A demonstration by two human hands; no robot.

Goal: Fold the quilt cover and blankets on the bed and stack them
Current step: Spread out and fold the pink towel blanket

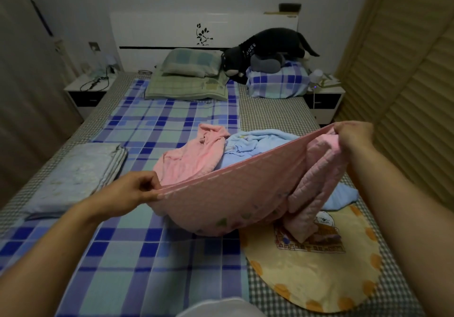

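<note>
A pink quilted blanket (235, 194) hangs stretched between my two hands above the bed. My left hand (132, 191) pinches its near-left corner, and my right hand (353, 136) grips the far-right corner, where extra folds dangle down. Behind it lie a crumpled pink towel-like blanket (194, 157) and a light blue blanket (260, 142), bunched together. A folded pale grey-blue quilt cover (78, 176) rests flat at the bed's left side.
A blue plaid sheet (152, 250) covers the bed's left half. A yellow oval mat (317, 272) with a cartoon print lies at the right. Green pillows (189, 76), a folded plaid bundle (277, 81) and a dark plush toy (265, 49) sit by the headboard.
</note>
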